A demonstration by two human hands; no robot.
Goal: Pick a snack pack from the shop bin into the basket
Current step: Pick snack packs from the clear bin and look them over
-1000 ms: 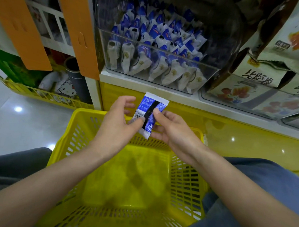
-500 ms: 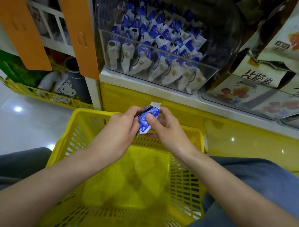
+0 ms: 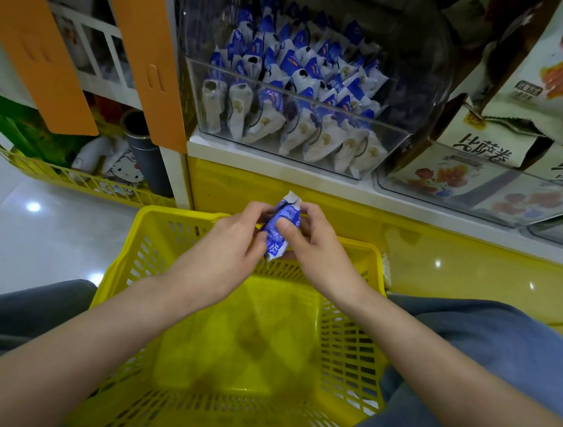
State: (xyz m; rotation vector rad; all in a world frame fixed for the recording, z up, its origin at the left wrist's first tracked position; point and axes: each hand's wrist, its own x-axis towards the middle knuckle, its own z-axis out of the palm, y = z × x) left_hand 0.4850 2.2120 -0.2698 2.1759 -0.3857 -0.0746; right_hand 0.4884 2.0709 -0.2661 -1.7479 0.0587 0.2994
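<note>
The pick looks done and the drop is left: one blue-and-white snack pack [image 3: 278, 229] is out of the clear bin [image 3: 390, 134] and held just above the far rim of the yellow basket [image 3: 164, 213], whose floor shows nothing in it. Both grips are closed on the pack, the left hand [image 3: 230, 240] pinching it from the basket's left side, the right hand [image 3: 317, 247] with its thumb across the front. Its long axis stands nearly upright, leaning slightly right, crimped white end pointing up away from the basket.
</note>
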